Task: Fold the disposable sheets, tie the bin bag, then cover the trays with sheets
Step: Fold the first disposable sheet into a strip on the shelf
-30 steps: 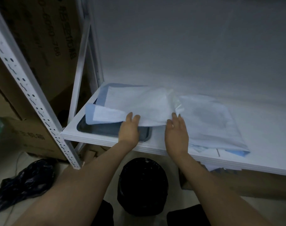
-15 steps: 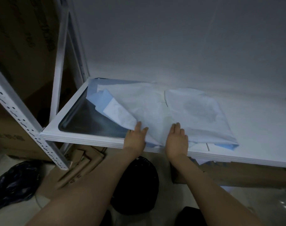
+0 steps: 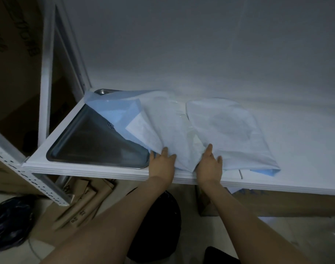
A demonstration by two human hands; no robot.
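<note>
A steel tray (image 3: 98, 165) lies at the left end of the white shelf (image 3: 300, 149). A blue-and-white disposable sheet (image 3: 162, 121) covers only the tray's far right corner and trails off to the right. A second pale sheet (image 3: 227, 126) lies crumpled beside it. My left hand (image 3: 161, 162) rests on the first sheet's near edge by the tray's right corner, fingers laid flat. My right hand (image 3: 209, 162) presses flat where the two sheets meet. A black bin bag (image 3: 159, 221) sits below the shelf between my forearms.
A perforated white rack upright (image 3: 29, 180) stands at the left front, with large cardboard boxes (image 3: 16, 54) behind it. Folded brown cardboard (image 3: 82, 202) and a loose black bag (image 3: 8, 223) lie on the floor. A cardboard box (image 3: 277, 204) sits under the shelf.
The sheet has slid right and toward me with both hands on it, baring most of the tray. My view has shifted to the left.
</note>
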